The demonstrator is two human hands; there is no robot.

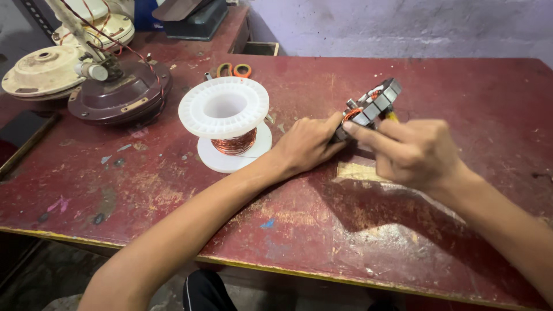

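— What sits in the white spool (pixel 226 115)?

— Copper wire, wound round its core, standing on the worn red table (pixel 173 190).

— And the hands?

— Both grip a metal stator core (pixel 371 108), tilted, raised over the table. The left hand (pixel 305 145) pinches its lower edge; the right hand (pixel 412 152) closes round the far side, forefinger stretched along it.

— Anything unclear?

— A yellow bit behind the right fingers, perhaps a tool handle. Orange-handled scissors (pixel 233 69) are partly hidden by the spool.

Between both hands' grip: motor core (pixel 374 105), dull grey metal plates, glossy copper wire. Beside left hand (pixel 305 145): spool (pixel 224 109), smooth white plastic, shiny copper wire. Under right hand (pixel 417 152): table (pixel 288 219), worn maroon paint, scuffed, matt.
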